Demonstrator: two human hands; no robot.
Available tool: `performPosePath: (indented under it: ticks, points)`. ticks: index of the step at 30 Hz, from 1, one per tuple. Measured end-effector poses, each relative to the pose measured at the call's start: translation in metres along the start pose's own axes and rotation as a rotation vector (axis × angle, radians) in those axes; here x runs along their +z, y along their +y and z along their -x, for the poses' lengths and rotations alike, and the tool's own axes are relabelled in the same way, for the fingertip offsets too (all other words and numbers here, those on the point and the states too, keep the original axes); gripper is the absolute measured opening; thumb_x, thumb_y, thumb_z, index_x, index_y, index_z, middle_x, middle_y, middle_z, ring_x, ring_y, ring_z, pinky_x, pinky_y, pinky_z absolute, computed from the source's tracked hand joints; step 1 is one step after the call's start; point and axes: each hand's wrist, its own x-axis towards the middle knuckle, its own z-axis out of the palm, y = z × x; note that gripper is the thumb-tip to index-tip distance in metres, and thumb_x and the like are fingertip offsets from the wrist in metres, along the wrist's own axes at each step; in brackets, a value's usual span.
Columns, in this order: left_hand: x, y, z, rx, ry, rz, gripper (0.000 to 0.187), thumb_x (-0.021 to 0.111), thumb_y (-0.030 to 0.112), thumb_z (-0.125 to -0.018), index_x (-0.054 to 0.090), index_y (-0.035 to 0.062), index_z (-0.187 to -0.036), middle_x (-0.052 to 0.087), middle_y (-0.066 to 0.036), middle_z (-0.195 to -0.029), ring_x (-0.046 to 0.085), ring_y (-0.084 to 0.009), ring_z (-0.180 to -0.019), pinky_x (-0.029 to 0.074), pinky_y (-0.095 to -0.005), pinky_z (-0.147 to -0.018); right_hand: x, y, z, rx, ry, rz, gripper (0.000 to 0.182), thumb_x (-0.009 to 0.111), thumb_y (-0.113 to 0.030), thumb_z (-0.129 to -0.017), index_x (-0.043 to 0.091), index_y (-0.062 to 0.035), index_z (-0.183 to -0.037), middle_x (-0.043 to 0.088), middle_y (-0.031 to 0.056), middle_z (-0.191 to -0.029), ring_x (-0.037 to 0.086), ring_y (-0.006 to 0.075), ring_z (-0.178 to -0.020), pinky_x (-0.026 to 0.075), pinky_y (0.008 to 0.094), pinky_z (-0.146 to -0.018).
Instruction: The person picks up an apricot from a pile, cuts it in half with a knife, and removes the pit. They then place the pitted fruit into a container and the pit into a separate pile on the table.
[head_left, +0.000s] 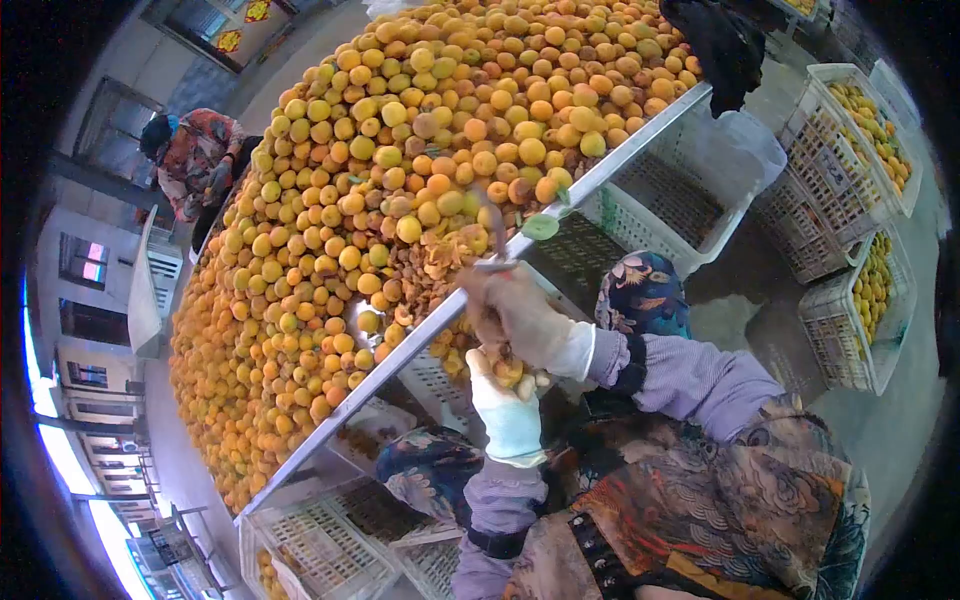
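Note:
My left hand [505, 405], in a white glove, is closed around an apricot [508, 372] beside the metal edge [405, 352] of the sorting table. Right above it is my right hand [525, 320] in a soiled glove, blurred by motion, its fingers wrapped round a thin curved tool [494, 222] that looks like a hooked blade. Behind both hands a big heap of apricots [400, 150] covers the table. Torn apricot pieces [437, 262] lie by the rim, next to a green leaf [541, 227].
Under the table edge stand plastic crates [690, 250], with another crate [320, 560] at lower left. Stacked crates of apricots [800, 215] are on the right. A co-worker [200, 160] sits at the heap's far left side. Black cloth [722, 45] hangs over the table's far corner.

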Motion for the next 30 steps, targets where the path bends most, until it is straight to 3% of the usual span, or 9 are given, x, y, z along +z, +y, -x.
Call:
performPosePath:
  ticks: [1, 3, 8, 10, 18, 20, 25, 28, 30]
  points:
    - [0.001, -0.001, -0.002, 0.004, 0.001, -0.003, 0.054, 0.047, -0.019, -0.07, 0.04, -0.0001, -0.12, 0.049, -0.009, -0.104, 0.053, -0.0162, -0.087, 0.048, -0.029, -0.078, -0.003, 0.0, -0.003, -0.071, 0.045, -0.101, 0.018, 0.055, -0.024, -0.085, 0.054, -0.0088, -0.075, 0.046, -0.0012, -0.053, 0.04, 0.0085, -0.041, 0.03, 0.0237, -0.038]
    - [0.009, -0.004, -0.006, 0.528, 0.12, -0.726, 0.035, 0.045, -0.006, -0.083, 0.043, 0.0001, -0.118, 0.049, -0.009, -0.103, 0.05, -0.0155, -0.087, 0.046, -0.0274, -0.078, -0.007, 0.0, -0.006, -0.094, 0.087, -0.258, 0.017, 0.053, -0.026, -0.086, 0.05, -0.0116, -0.076, 0.041, -0.0023, -0.053, 0.035, 0.0096, -0.039, 0.027, 0.0251, -0.037]
    - [0.026, -0.007, -0.004, 0.466, 0.295, -0.548, 0.042, 0.026, 0.034, -0.099, 0.046, 0.0006, -0.116, 0.049, -0.009, -0.105, 0.048, -0.0166, -0.088, 0.042, -0.0273, -0.08, -0.019, 0.009, -0.014, 0.053, 0.217, -0.491, 0.018, 0.049, -0.028, -0.088, 0.044, -0.018, -0.073, 0.036, -0.0048, -0.056, 0.028, 0.0099, -0.039, 0.022, 0.0267, -0.037]
    - [0.019, -0.014, -0.005, 0.453, 0.276, -0.503, 0.039, 0.027, 0.031, -0.098, 0.046, 0.0007, -0.115, 0.049, -0.009, -0.104, 0.048, -0.0167, -0.088, 0.042, -0.0278, -0.08, -0.018, 0.009, -0.013, 0.087, 0.233, -0.569, 0.039, 0.052, -0.037, -0.09, 0.038, -0.0171, -0.06, 0.026, -0.006, -0.05, 0.023, 0.0086, -0.038, 0.021, 0.0257, -0.036]
    - [0.001, -0.024, 0.0, 0.654, 0.189, -0.991, 0.038, 0.047, -0.01, -0.073, 0.044, -0.0007, -0.109, 0.047, -0.008, -0.097, 0.05, -0.0159, -0.084, 0.047, -0.0297, -0.074, -0.009, 0.002, -0.001, 0.186, 0.074, -0.313, 0.039, 0.051, -0.032, -0.09, 0.036, -0.0145, -0.059, 0.026, -0.0039, -0.046, 0.025, 0.0098, -0.034, 0.021, 0.0262, -0.034]
    - [0.002, -0.021, 0.004, 0.277, 0.123, -0.498, 0.047, 0.047, -0.018, -0.065, 0.043, -0.0012, -0.109, 0.047, -0.008, -0.093, 0.053, -0.0145, -0.078, 0.05, -0.027, -0.062, -0.006, 0.004, 0.003, 0.179, 0.044, -0.236, 0.038, 0.051, -0.031, -0.09, 0.038, -0.0138, -0.059, 0.028, -0.0033, -0.046, 0.026, 0.0099, -0.034, 0.021, 0.0262, -0.034]
    - [0.006, -0.003, 0.007, 0.026, 0.094, 0.084, 0.047, 0.048, -0.015, -0.067, 0.042, -0.0024, -0.112, 0.053, -0.007, -0.087, 0.059, -0.0163, -0.078, 0.051, -0.0235, -0.056, 0.006, -0.002, 0.009, 0.11, -0.037, 0.038, 0.031, 0.053, -0.026, -0.089, 0.045, -0.0094, -0.064, 0.037, -0.0012, -0.049, 0.031, 0.0087, -0.036, 0.024, 0.0251, -0.034]
    - [0.01, -0.001, 0.011, 0.059, 0.221, 0.069, 0.051, 0.052, -0.012, -0.069, 0.043, -0.0033, -0.118, 0.058, -0.012, -0.096, 0.062, -0.0209, -0.082, 0.052, -0.0268, -0.064, 0.015, 0.002, 0.015, 0.052, -0.031, 0.181, 0.022, 0.054, -0.021, -0.088, 0.053, -0.006, -0.071, 0.047, 0.0, -0.056, 0.041, 0.0071, -0.044, 0.029, 0.023, -0.039]
    - [-0.005, -0.017, 0.008, 0.266, 0.143, -0.581, 0.058, 0.058, -0.01, -0.067, 0.042, -0.0031, -0.123, 0.057, -0.016, -0.111, 0.062, -0.0246, -0.09, 0.052, -0.0326, -0.075, 0.009, 0.029, 0.009, -0.14, -0.068, 0.394, 0.017, 0.058, -0.02, -0.086, 0.061, -0.0039, -0.081, 0.054, 0.0004, -0.062, 0.049, 0.0066, -0.054, 0.038, 0.0228, -0.048]
